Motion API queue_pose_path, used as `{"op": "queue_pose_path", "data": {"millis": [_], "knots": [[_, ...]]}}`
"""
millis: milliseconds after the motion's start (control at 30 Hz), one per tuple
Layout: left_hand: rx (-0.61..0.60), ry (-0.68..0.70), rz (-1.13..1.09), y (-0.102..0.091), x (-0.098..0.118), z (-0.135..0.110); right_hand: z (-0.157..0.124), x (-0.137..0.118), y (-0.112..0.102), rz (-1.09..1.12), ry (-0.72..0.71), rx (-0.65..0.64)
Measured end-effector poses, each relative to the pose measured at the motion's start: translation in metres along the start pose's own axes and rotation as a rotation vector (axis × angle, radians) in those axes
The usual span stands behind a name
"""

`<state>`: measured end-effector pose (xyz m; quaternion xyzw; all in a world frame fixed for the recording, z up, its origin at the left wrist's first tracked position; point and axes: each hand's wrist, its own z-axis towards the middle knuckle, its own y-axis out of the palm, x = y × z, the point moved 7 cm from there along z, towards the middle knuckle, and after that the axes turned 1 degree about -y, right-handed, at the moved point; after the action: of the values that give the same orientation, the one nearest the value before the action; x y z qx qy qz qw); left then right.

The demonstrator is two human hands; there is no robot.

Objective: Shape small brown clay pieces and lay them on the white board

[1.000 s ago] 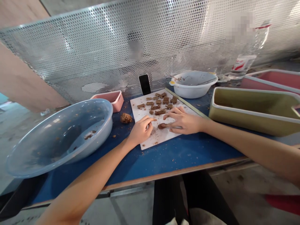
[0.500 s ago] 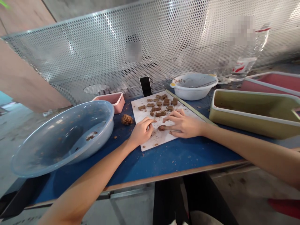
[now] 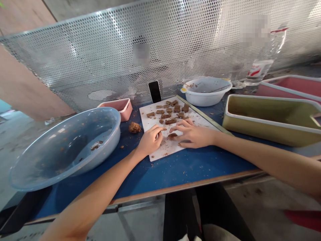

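My right hand (image 3: 197, 135) lies low over a white board (image 3: 156, 155), fingers spread, with a fingertip touching a small brown clay-like lump (image 3: 172, 135). Facing it, my left hand (image 3: 149, 140) rests at the board's left edge, its fingers curled in and the index finger pointing toward the lump. Nothing shows in the left hand. Beyond both hands, several short brown moulded pieces (image 3: 171, 121) lie in loose rows on the board. Crumbs are scattered around them. A rough brown ball (image 3: 134, 127) sits on the blue tabletop (image 3: 160, 177), left of the board.
A large translucent blue basin (image 3: 62, 150) stands on the left, a small pink tub (image 3: 125, 110) behind it. A phone (image 3: 154, 91) leans at the back by a perforated metal screen (image 3: 100, 60). To the right are a white basin (image 3: 205, 98), an olive trough (image 3: 263, 129) and a water bottle (image 3: 260, 68).
The right hand's fingers have shifted slightly left over the brown lump, which now looks partly turned. The left hand stays nearly still. The whole view has moved a little.
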<state>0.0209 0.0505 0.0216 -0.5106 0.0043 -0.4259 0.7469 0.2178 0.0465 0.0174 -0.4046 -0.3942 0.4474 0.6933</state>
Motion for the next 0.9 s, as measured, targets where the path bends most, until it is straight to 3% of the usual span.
{"op": "queue_pose_path", "data": {"millis": [200,567,900], "knots": [[-0.018,0.006,-0.013,0.001,0.0,0.0,-0.006,-0.001,-0.005,-0.136,-0.171,0.087],[-0.264,0.028,0.182,0.024,0.01,0.006,-0.006,-0.003,-0.005,-0.146,-0.208,0.04],[-0.26,0.014,0.153,0.024,0.005,0.005,-0.02,0.01,-0.015,-0.114,-0.251,0.093]]}}
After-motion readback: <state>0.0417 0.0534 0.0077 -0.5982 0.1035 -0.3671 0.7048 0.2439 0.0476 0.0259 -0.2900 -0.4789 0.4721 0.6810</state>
